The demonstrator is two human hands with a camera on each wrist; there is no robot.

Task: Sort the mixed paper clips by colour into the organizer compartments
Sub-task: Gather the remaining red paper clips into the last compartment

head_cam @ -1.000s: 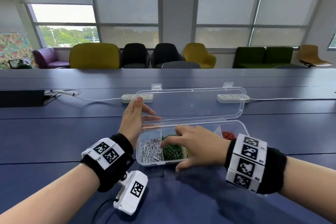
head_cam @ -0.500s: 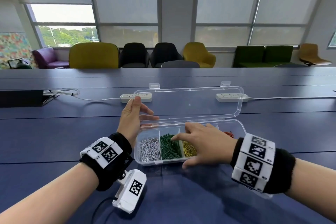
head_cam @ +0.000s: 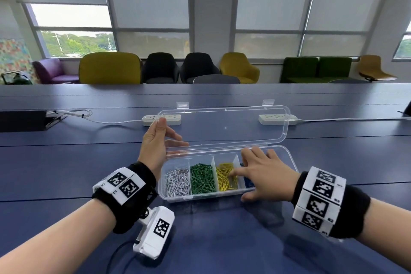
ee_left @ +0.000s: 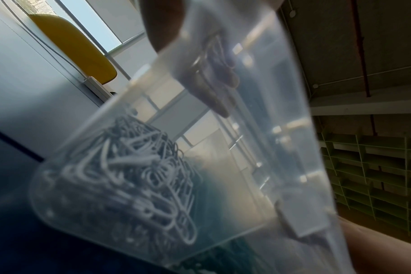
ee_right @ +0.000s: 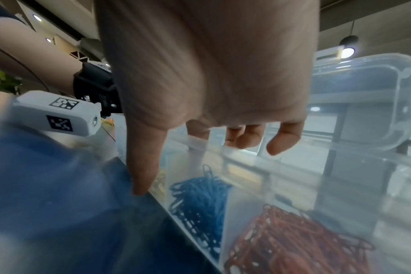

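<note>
A clear organizer (head_cam: 200,196) stands on the blue table with its lid (head_cam: 224,128) raised. From the left its compartments hold silver clips (head_cam: 176,181), green clips (head_cam: 202,179), yellow clips (head_cam: 224,176) and blue clips (head_cam: 248,181). My left hand (head_cam: 172,132) holds the lid's left end, thumb in front and fingers behind the clear plastic (ee_left: 211,89). My right hand (head_cam: 239,186) is spread over the box's right half, its forefinger on the yellow clips and its thumb (ee_right: 143,166) at the front wall. The right wrist view shows blue clips (ee_right: 200,200) and red clips (ee_right: 289,241) under the palm.
Two white power strips (head_cam: 161,119) (head_cam: 278,118) with cables lie behind the lid. A black device (head_cam: 22,120) sits at the far left. A white camera unit (head_cam: 155,231) hangs under my left wrist. Chairs stand beyond the table's far edge.
My right hand has slid rightward from the green compartment to the yellow and blue ones, uncovering the green clips. My left hand has stayed on the lid.
</note>
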